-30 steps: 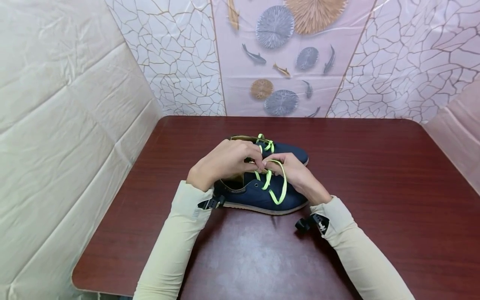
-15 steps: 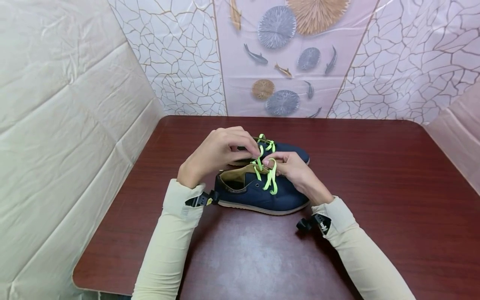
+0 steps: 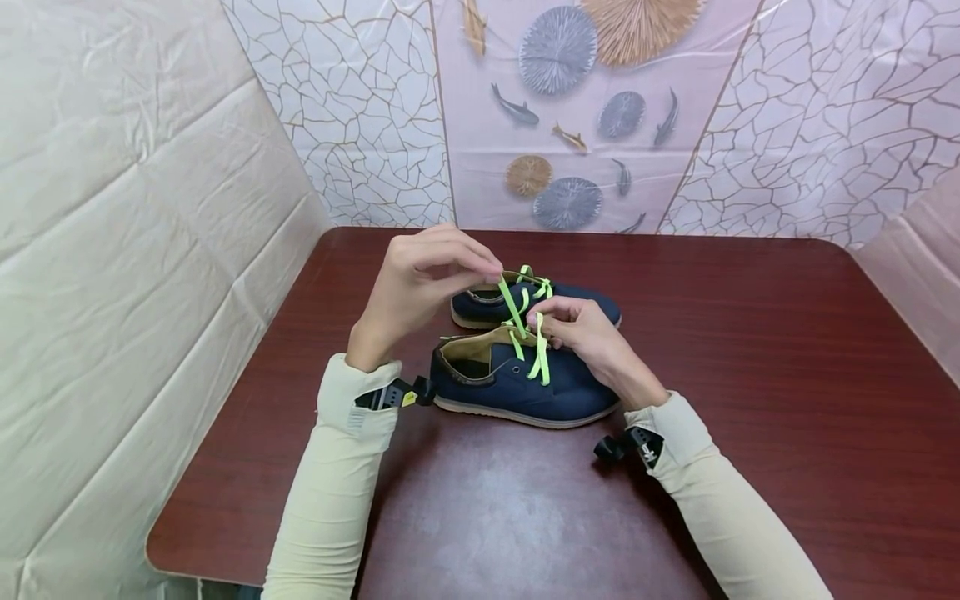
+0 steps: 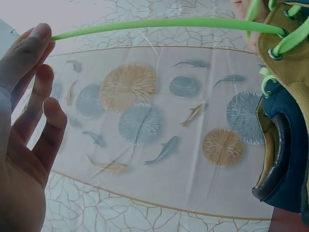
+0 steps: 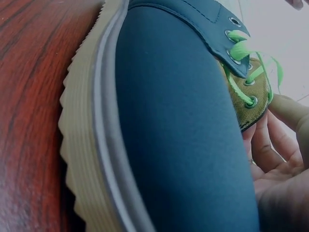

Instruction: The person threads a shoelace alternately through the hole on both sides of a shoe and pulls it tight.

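Note:
My left hand [image 3: 427,275] is raised and pinches the end of a neon green shoelace [image 4: 164,23] between thumb and forefinger. The lace runs taut to an eyelet on the near navy shoe [image 3: 525,400], which sits toe to the right. At that shoe's opening, my right hand [image 3: 588,337] pinches the edge of the far eyelet flap [image 5: 262,94]. The flap is turned outward, showing its tan lining. A loose length of the same lace [image 3: 541,346] hangs over the shoe's front by the right fingertips.
A matching navy shoe [image 3: 588,302] with a tied green lace stands just behind the near one. Both are on a dark red wooden table [image 3: 750,333]. Patterned sheeting [image 3: 360,117] hangs behind the table, and a pale quilted covering [image 3: 112,275] stands to its left.
My left hand has moved up and left, away from the shoe, drawing the lace out straight. The loose loop over the shoe's front has shrunk. My right hand stays nearly in place.

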`<action>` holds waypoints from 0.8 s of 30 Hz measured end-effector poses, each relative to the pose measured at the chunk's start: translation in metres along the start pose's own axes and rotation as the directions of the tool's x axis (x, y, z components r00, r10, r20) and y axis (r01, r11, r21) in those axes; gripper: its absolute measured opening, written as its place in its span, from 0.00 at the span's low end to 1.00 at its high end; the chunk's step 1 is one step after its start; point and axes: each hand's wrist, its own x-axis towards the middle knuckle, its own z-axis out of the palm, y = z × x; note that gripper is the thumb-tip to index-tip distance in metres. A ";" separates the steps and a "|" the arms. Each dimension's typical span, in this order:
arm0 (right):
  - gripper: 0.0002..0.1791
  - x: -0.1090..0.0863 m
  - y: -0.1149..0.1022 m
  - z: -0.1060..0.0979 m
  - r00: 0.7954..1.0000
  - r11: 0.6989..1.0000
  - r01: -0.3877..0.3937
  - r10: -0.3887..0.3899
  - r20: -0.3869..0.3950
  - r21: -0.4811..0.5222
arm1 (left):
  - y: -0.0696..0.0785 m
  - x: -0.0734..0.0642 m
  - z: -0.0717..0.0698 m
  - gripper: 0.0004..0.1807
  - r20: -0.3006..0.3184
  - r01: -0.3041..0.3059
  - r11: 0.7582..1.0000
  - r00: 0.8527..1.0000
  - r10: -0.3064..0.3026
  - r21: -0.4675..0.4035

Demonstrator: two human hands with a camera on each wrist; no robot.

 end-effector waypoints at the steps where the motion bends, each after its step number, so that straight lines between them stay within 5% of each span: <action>1: 0.14 0.000 -0.001 0.000 1.000 1.000 0.002 -0.002 0.003 -0.001 | 0.001 0.000 -0.001 0.12 -0.018 0.000 1.000 1.000 0.000 -0.005; 17: 0.15 0.000 0.000 -0.004 0.999 0.997 -0.002 0.006 0.047 -0.071 | 0.004 0.003 -0.006 0.07 -0.156 0.034 0.999 0.987 -0.035 -0.010; 24: 0.13 0.000 -0.001 -0.007 0.996 0.996 -0.037 0.043 0.081 -0.082 | 0.010 0.006 -0.004 0.06 -0.312 0.031 0.999 0.950 -0.021 0.025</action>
